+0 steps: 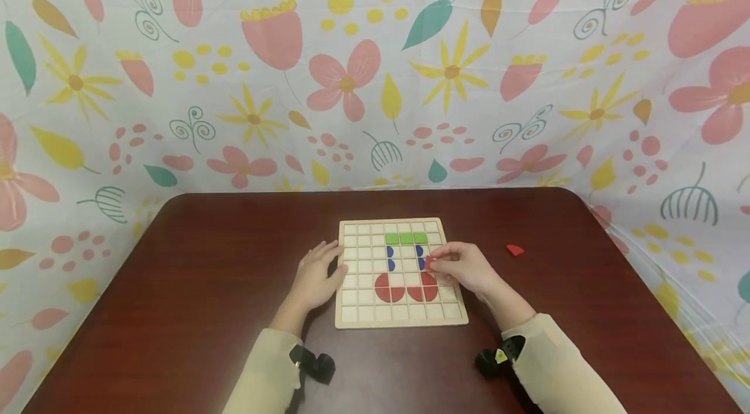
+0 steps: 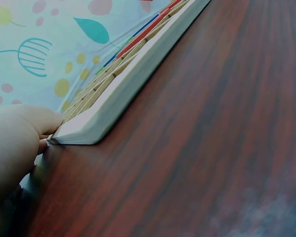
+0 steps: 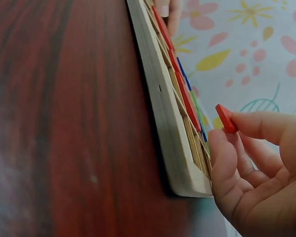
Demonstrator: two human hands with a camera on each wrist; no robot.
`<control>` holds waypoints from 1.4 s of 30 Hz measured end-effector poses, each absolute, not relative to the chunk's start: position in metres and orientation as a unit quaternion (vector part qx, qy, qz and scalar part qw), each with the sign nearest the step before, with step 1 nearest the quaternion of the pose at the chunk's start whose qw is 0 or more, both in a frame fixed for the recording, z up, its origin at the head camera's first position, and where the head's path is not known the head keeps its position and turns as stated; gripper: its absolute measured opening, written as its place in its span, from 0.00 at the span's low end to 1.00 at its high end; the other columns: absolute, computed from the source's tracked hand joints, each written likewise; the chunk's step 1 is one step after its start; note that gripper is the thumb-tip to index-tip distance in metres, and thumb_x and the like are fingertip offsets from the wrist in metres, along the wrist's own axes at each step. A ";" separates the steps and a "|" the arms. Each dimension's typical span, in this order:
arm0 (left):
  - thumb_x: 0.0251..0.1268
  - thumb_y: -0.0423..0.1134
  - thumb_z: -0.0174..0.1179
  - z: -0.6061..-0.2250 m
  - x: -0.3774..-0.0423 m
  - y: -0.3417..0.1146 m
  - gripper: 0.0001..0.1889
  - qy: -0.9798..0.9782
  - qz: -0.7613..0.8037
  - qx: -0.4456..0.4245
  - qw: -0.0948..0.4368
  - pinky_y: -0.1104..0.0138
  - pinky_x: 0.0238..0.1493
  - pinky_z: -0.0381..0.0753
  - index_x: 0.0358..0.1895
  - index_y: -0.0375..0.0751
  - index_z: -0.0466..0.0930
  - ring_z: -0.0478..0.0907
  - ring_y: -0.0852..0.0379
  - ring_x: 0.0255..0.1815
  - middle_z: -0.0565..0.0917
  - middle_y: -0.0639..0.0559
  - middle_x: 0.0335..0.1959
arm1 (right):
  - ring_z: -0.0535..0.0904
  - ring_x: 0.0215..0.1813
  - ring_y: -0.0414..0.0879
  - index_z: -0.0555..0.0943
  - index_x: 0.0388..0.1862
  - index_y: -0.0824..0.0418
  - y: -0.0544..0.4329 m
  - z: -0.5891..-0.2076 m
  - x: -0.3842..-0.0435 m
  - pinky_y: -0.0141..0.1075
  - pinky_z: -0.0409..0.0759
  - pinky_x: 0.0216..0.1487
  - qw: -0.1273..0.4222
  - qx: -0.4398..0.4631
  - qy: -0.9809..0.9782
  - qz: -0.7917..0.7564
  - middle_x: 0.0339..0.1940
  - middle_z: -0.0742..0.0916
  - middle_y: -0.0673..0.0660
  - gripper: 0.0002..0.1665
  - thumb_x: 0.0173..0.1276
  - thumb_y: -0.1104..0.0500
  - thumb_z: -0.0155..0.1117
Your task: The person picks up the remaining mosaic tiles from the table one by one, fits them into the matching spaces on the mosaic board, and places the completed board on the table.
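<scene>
A square wooden grid board [image 1: 357, 315] lies on the table. Three green square tiles [image 1: 406, 239] sit in a row near its top, with several blue half-round pieces [image 1: 391, 265] in two columns below. Under those, red quarter-round pieces [image 1: 384, 294] form two rounded shapes. My right hand [image 1: 471, 269] pinches a small red piece [image 3: 226, 118] between thumb and finger, held over the board's right side; in the right wrist view it is raised above the grid. My left hand [image 1: 316, 277] rests at the board's left edge, its thumb touching the frame and its fingers extended.
One loose red quarter-round piece [image 1: 515, 250] lies on the dark wooden table [image 1: 211, 310], right of the board. A flower-patterned cloth [image 1: 346, 134] hangs behind and around the table. Black wrist devices [image 1: 313, 364] sit at both sleeves.
</scene>
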State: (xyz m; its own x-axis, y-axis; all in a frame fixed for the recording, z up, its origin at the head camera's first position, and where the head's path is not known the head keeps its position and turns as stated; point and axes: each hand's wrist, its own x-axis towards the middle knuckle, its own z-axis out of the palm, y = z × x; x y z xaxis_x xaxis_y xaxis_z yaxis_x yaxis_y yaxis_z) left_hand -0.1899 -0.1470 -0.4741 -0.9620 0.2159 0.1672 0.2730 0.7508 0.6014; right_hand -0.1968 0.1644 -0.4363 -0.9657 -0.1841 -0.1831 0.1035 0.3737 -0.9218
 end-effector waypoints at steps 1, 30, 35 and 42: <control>0.67 0.45 0.53 -0.474 -0.190 -0.147 0.24 -0.935 -0.328 -0.130 0.043 0.42 0.71 0.52 0.64 0.41 0.71 0.57 0.41 0.73 0.69 0.44 0.69 | 0.82 0.29 0.47 0.79 0.47 0.70 0.163 -0.436 -0.198 0.36 0.81 0.27 0.129 -0.024 0.822 -0.554 0.35 0.88 0.62 0.18 0.61 0.60 0.67; 0.68 0.45 0.53 -0.472 -0.190 -0.146 0.23 -0.936 -0.326 -0.128 0.038 0.44 0.72 0.51 0.64 0.42 0.71 0.56 0.43 0.74 0.68 0.45 0.69 | 0.80 0.28 0.42 0.84 0.40 0.65 0.131 -0.426 -0.208 0.34 0.75 0.23 0.152 -0.103 0.869 -0.460 0.29 0.86 0.56 0.10 0.59 0.63 0.67; 0.68 0.45 0.53 -0.472 -0.189 -0.147 0.24 -0.936 -0.325 -0.128 0.035 0.43 0.72 0.51 0.64 0.42 0.71 0.56 0.43 0.74 0.68 0.45 0.69 | 0.79 0.28 0.41 0.84 0.38 0.64 0.124 -0.424 -0.205 0.34 0.78 0.25 0.155 -0.125 0.872 -0.448 0.29 0.86 0.55 0.09 0.59 0.63 0.67; 0.68 0.46 0.53 -0.474 -0.189 -0.148 0.24 -0.935 -0.327 -0.127 0.040 0.44 0.72 0.51 0.64 0.42 0.71 0.56 0.43 0.74 0.68 0.45 0.69 | 0.75 0.28 0.41 0.85 0.35 0.63 0.116 -0.422 -0.203 0.32 0.76 0.26 0.141 -0.163 0.875 -0.433 0.28 0.84 0.53 0.06 0.58 0.64 0.67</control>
